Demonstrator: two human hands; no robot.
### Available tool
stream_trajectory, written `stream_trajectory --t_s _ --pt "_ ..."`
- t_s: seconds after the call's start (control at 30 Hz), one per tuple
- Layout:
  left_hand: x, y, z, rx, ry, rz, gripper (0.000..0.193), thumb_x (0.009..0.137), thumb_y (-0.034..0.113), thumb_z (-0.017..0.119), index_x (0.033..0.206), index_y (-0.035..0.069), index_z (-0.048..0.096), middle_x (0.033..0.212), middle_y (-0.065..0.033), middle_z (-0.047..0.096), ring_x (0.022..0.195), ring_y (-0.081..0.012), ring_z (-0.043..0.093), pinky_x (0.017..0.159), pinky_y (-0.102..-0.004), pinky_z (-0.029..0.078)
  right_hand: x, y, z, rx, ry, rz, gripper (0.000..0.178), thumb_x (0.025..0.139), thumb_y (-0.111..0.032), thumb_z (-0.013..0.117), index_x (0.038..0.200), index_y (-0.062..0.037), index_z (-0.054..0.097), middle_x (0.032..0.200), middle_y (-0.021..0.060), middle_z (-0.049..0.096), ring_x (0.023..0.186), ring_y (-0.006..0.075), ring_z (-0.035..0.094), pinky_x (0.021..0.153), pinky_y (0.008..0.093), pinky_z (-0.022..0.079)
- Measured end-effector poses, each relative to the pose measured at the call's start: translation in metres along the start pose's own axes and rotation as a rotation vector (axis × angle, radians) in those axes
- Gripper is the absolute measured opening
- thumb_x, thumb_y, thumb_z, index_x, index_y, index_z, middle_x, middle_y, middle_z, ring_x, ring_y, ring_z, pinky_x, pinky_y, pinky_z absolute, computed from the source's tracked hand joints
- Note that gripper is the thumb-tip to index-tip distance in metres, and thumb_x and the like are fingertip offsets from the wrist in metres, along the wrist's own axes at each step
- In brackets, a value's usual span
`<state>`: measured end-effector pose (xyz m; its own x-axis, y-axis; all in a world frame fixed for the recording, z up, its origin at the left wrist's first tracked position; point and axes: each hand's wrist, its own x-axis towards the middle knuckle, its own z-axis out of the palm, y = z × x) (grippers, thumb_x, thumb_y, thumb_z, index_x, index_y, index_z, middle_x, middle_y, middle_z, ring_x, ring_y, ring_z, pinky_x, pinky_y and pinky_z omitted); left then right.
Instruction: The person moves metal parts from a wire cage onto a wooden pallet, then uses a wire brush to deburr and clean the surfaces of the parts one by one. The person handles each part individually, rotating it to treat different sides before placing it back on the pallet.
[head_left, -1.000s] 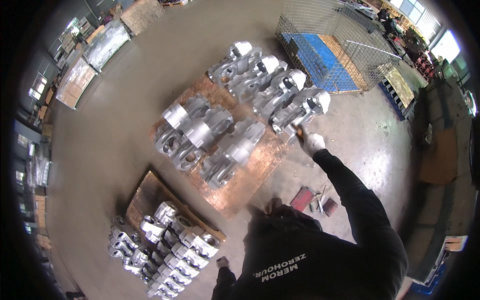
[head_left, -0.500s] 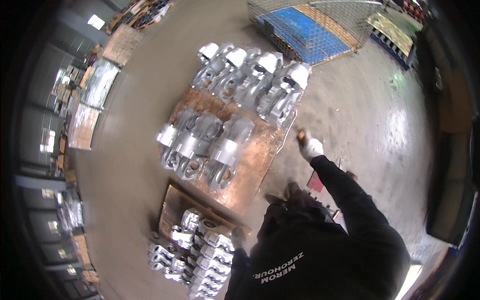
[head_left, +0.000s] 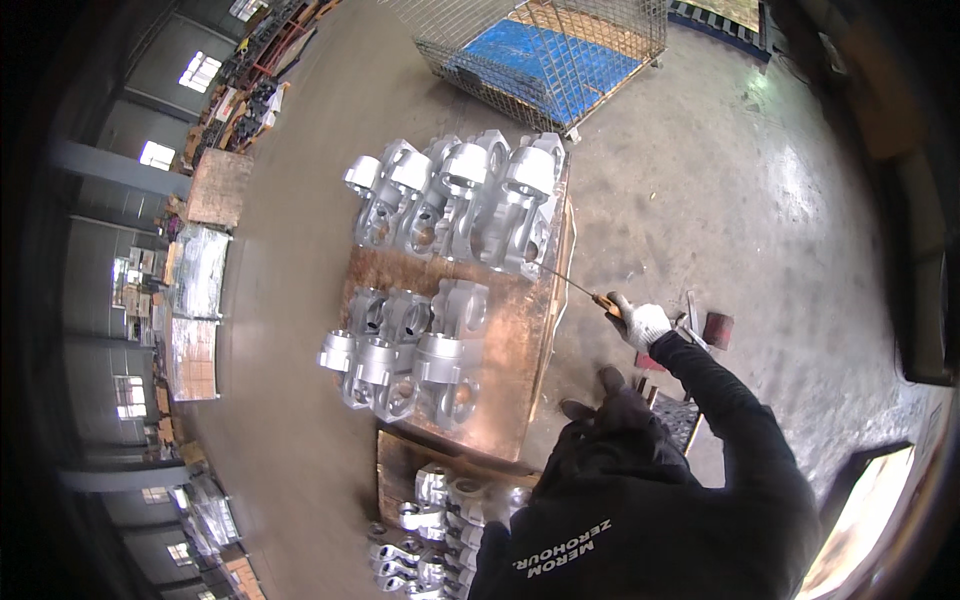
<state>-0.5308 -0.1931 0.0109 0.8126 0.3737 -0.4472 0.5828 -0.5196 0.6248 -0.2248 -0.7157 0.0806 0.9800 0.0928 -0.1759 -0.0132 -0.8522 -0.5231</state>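
A thin metal rod (head_left: 572,281) is reaching from the gloved right hand (head_left: 640,322), which is gripping its orange handle end, toward the far row of grey metal castings (head_left: 455,195) on a wooden pallet (head_left: 520,360). The rod is looking light and stiff, best gripped at the handle. Nearer on the pallet, a second group of castings (head_left: 405,350) is sitting. Beyond the pallet, a wire cage (head_left: 545,50) is standing. The left hand is staying out of sight.
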Motion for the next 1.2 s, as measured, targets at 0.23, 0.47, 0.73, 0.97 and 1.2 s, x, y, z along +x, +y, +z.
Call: stream_trajectory --t_s 0.23,0.47,0.73,0.97,1.2 --pt "0.03 0.093 -0.006 -0.111 0.058 -0.066 0.04 0.096 0.026 0.073 0.123 -0.001 0.062 0.11 -0.0116 0.07 0.099 -0.0228 0.066 0.089 -0.037 0.053 0.069 0.041 0.009 0.159 0.457 0.293 0.045 0.099 -0.04 0.06 0.131 -0.0107 0.049 0.08 0.0277 0.069 0.074 0.0481 0.068 0.064 0.0569 0.052" --pt "-0.011 0.061 -0.002 -0.06 0.08 -0.015 0.034 0.096 0.026 0.067 0.116 -0.001 0.065 0.103 -0.011 0.071 0.093 -0.0217 0.067 0.084 -0.0356 0.054 0.135 0.016 -0.074 0.188 0.354 0.188 0.04 0.1 -0.038 0.061 0.126 -0.0094 0.052 0.087 0.0279 0.07 0.086 0.0509 0.067 0.073 0.0567 0.052" --pt "-0.009 -0.016 -0.004 0.012 0.096 -0.245 0.035 0.095 0.031 0.065 0.112 0.001 0.068 0.095 -0.011 0.073 0.085 -0.0218 0.067 0.082 -0.0354 0.055 0.225 0.016 -0.069 0.297 0.43 0.153 0.035 0.097 -0.032 0.066 0.119 -0.0049 0.058 0.099 0.0289 0.07 0.097 0.0487 0.068 0.08 0.0512 0.054" --pt "0.078 -0.06 -0.001 -0.323 0.157 -0.04 0.021 0.099 0.02 0.064 0.109 0.002 0.064 0.098 -0.0068 0.066 0.088 -0.0171 0.06 0.08 -0.0327 0.051 0.274 -0.021 -0.034 0.362 0.401 0.157 0.038 0.097 -0.035 0.065 0.118 -0.0037 0.059 0.101 0.0286 0.071 0.097 0.0478 0.068 0.079 0.0507 0.055" --pt "0.143 0.072 0.01 -0.417 0.407 -0.013 0.028 0.098 0.01 0.063 0.123 -0.002 0.061 0.111 -0.0096 0.066 0.099 -0.0217 0.061 0.088 -0.0367 0.05 0.303 -0.017 -0.058 0.191 0.306 0.21 0.042 0.098 -0.04 0.063 0.117 -0.0025 0.062 0.092 0.0249 0.072 0.078 0.0392 0.074 0.068 0.0463 0.059"
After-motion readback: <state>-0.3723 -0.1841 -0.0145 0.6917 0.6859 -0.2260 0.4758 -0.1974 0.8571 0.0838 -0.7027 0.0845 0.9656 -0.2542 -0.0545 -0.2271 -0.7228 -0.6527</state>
